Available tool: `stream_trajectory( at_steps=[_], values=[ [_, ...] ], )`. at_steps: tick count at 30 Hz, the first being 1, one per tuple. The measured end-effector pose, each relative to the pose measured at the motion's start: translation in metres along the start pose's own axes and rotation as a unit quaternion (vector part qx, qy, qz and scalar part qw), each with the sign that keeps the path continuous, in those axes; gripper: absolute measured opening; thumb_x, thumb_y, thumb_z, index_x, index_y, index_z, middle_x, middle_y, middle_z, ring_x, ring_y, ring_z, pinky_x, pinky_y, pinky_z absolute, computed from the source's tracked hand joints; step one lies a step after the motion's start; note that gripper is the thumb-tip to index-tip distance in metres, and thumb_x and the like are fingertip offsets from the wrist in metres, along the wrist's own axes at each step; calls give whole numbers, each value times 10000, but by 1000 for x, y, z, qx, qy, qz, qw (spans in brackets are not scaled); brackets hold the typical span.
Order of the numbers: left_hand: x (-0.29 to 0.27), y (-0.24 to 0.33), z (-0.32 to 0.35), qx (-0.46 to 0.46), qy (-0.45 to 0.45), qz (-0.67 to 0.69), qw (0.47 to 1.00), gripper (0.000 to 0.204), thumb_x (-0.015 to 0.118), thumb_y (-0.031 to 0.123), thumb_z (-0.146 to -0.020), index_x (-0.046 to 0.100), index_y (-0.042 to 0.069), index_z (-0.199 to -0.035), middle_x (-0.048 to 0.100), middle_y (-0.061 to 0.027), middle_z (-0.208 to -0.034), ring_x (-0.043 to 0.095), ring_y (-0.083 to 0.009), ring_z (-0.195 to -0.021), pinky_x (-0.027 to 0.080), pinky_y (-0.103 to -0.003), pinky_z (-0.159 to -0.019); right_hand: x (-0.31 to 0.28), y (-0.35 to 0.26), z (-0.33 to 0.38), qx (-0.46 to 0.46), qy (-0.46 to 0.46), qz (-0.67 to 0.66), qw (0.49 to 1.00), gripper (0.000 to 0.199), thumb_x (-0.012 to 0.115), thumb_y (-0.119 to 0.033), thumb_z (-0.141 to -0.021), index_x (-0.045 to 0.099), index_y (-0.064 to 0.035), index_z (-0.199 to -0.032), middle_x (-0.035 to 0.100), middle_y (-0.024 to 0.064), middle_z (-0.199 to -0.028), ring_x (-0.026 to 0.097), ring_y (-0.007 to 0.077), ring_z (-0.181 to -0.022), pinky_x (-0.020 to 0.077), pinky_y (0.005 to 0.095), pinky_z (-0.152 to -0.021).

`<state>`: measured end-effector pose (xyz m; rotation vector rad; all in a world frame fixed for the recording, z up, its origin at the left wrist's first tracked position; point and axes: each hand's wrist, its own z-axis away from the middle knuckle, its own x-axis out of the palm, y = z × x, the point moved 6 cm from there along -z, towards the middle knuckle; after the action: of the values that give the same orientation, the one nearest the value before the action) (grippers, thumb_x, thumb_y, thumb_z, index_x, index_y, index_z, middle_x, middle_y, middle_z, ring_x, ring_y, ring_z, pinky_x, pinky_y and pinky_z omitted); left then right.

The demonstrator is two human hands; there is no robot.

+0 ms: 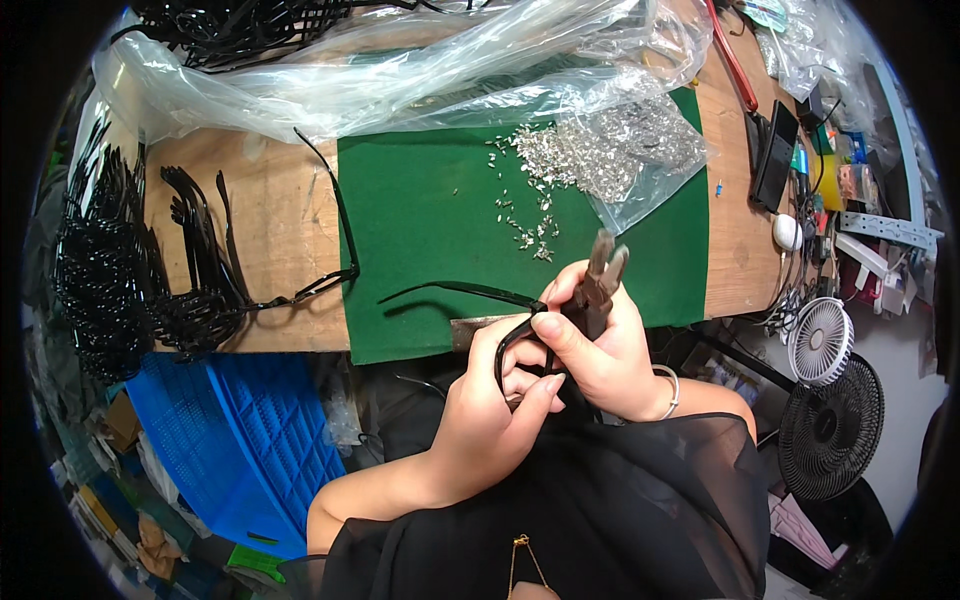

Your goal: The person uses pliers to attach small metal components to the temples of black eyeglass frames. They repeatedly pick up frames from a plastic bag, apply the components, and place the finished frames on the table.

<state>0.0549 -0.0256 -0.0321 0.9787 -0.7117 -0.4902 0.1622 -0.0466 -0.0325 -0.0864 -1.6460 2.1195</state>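
Observation:
My left hand (485,420) is closed around a black eyeglass frame (468,289), held just past the near edge of the green mat (420,220). One temple of the frame sticks out to the left over the mat. My right hand (618,350) grips worn metal pliers (597,290), jaws pointing up and away, while its thumb presses the frame near a hinge. Fingers cover most of the frame's front. Beyond the pliers, a heap of tiny silvery metal parts (545,165) spills from a clear plastic bag (640,205).
At the left lie piles of black eyeglass frames (100,260), one with a temple reaching the mat. Plastic sheeting (280,95) crosses the back. A blue crate (250,430) stands below the table. On the right are a phone (775,158), a white fan (820,340) and a black fan (830,425).

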Motion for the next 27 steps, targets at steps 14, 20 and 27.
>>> stream_trajectory(
  at_steps=[14, 20, 27],
  values=[
    [-4, 1, 0, 33, -4, -27, 999, 510, 513, -124, -786, 268, -25, -1223, 520, -156, -999, 567, -143, -816, 520, -250, -673, 2, 1, -4, 175, -32, -107, 978, 184, 583, -161, -857, 454, -44, -914, 507, 3, -779, 483, 49, -685, 414, 206, -596],
    [-10, 16, 5, -29, -23, 132, 991, 492, 529, -134, -764, 316, -22, -1194, 542, -178, -981, 589, -173, -808, 531, -268, -649, 0, -9, -7, 103, -67, -54, 991, 192, 586, -153, -850, 465, -35, -942, 508, -5, -763, 483, 57, -648, 414, 209, -591],
    [-21, 22, 28, -73, -57, 94, 991, 360, 498, -74, -829, 393, -52, -1172, 584, -119, -992, 576, -101, -716, 476, -207, -658, 3, -18, 5, 10, -322, 334, 886, 197, 600, -164, -804, 507, -1, -864, 567, 143, -786, 557, 324, -736, 451, 369, -665]
  ],
)
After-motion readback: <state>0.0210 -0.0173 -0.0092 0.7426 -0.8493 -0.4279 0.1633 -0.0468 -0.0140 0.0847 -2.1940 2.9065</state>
